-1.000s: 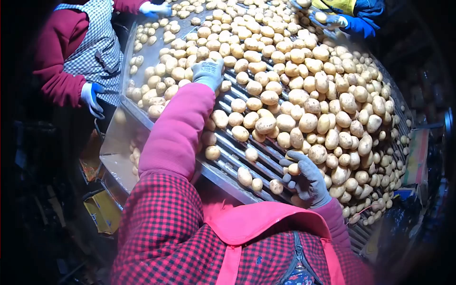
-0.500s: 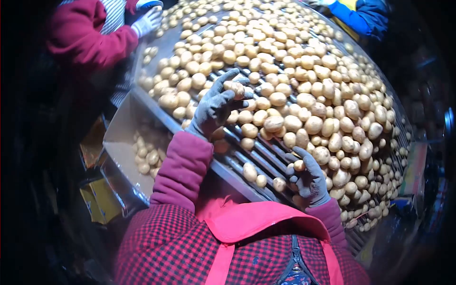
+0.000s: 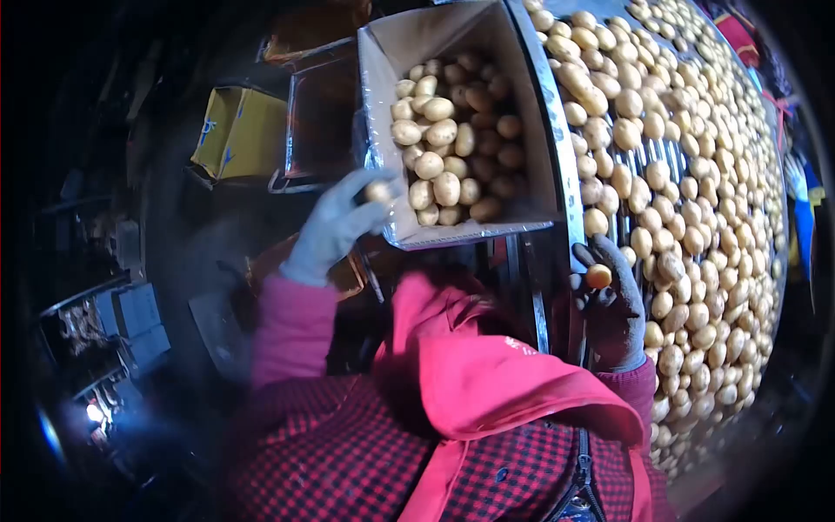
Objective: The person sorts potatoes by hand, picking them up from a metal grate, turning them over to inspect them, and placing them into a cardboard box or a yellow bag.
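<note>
Ten o'clock: we list a yellow box [image 3: 252,130], then the left hand [image 3: 335,222], fingers curled round one blurred potato [image 3: 379,192], seemingly for a sure hold. Twelve, just beside: a large box [image 3: 426,39] holding potatoes [image 3: 441,132], set against the surface [image 3: 565,165], presumably for easy reach. Three: the right hand [image 3: 613,300], grasping a small potato [image 3: 598,277], perhaps to separate it from the potato heap [image 3: 661,306] alongside.

Pale yellow potatoes [image 3: 691,211], pink apron [image 3: 487,383], red-and-black checked garment [image 3: 513,474]
</note>
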